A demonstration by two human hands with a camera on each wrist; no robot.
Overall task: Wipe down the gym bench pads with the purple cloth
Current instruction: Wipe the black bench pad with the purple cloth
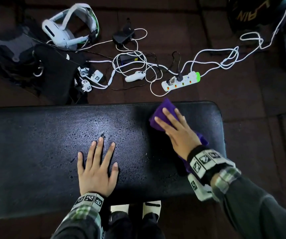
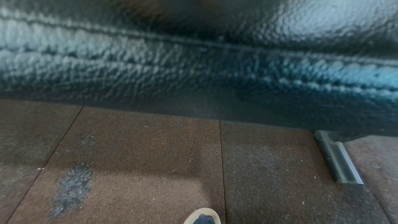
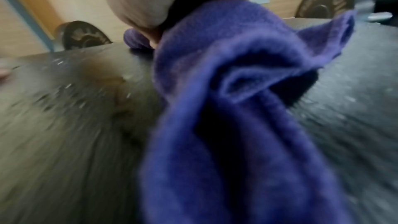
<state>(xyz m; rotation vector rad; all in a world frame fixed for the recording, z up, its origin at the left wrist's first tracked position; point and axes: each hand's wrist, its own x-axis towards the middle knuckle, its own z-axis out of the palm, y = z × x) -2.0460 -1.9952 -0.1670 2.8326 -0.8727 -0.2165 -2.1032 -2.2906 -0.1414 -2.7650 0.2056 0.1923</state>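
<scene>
Gym floor, black bench (image 1: 35, 144): my right hand (image 1: 176, 133) flat, pressing purple cloth (image 1: 163, 109) at far right; left hand (image 1: 97, 168) flat, bracing centre. Risk: droplets (image 1: 121, 131) missed; loose cloth tail bunching.

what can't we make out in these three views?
- Purple cloth: head view, mostly covered by the right hand; right wrist view blurred.
- Bench pad: left end cut off by the head view's edge.
- Left hand: left wrist view shows only a sliver at the top edge.
- Droplets: smeared by motion blur in the right wrist view.
</scene>
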